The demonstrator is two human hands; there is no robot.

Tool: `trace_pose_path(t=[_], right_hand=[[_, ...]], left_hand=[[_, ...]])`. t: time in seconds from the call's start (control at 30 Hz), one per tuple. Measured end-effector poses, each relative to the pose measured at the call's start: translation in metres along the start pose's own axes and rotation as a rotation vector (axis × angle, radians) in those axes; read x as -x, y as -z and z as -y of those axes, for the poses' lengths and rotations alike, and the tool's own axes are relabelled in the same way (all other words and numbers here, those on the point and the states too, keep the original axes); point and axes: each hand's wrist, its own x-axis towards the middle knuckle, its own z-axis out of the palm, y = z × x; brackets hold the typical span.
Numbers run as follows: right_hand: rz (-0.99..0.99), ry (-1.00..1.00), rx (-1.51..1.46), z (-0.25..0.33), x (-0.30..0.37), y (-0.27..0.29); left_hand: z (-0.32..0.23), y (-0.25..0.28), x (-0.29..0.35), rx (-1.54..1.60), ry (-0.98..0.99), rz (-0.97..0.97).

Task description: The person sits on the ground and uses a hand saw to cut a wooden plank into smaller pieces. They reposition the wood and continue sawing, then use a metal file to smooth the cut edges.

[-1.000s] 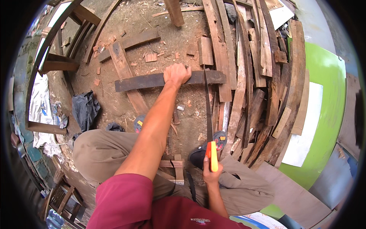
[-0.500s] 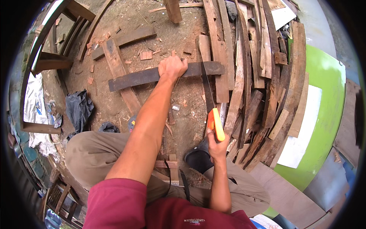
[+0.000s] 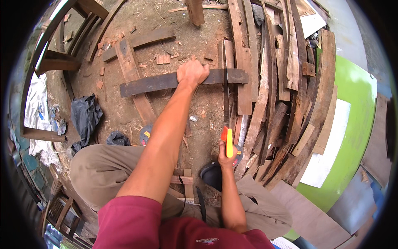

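A dark, narrow wooden board (image 3: 155, 84) lies crosswise ahead of me, its left part resting over a brown plank (image 3: 129, 66) on the ground. My left hand (image 3: 193, 75) presses down on the board's middle, closed around its far edge. In my right hand (image 3: 226, 156) is the orange and yellow handle of a handsaw (image 3: 226, 101). The saw's blade points away from me and crosses the board near its right end. Whether the teeth have cut into the wood cannot be made out.
Several long weathered planks (image 3: 259, 93) are heaped at the right, beside a green panel (image 3: 352, 87). Wood chips (image 3: 163, 59) litter the dirt ground. At the left are a black plastic bag (image 3: 86, 118) and a wooden frame (image 3: 43, 135). A post (image 3: 195, 12) stands at the far side.
My right hand has drawn the saw back toward me and slightly left, and its blade now lies straighter across the board. My left hand keeps its hold on the board.
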Motion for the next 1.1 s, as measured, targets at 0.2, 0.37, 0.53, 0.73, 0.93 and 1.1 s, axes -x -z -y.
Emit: trace_pose_path(t=[0.2, 0.37, 0.53, 0.73, 0.93, 1.1], right_hand=[[-0.146, -0.13, -0.087, 0.067, 0.006, 0.017], [-0.226, -0.101, -0.313, 0.156, 0.049, 0.059], [-0.27, -0.203, -0.574, 0.194, 0.082, 0.09], [-0.248, -0.283, -0.897, 0.212, 0.087, 0.075], [-0.22, -0.296, -0.919, 0.216, 0.094, 0.073], [-0.202, -0.346, -0.885, 0.201, 0.089, 0.07]], left_hand=[[0.002, -0.004, 0.006, 0.001, -0.008, -0.022], [0.018, -0.022, 0.008, 0.015, -0.265, -0.246], [0.029, -0.027, 0.026, -0.4, -0.804, -0.314], [0.015, -0.009, 0.025, -0.1, -0.523, 0.089], [0.022, -0.006, 0.023, -0.146, -0.522, 0.44], [0.011, -0.022, 0.054, -0.426, -0.49, 0.047]])
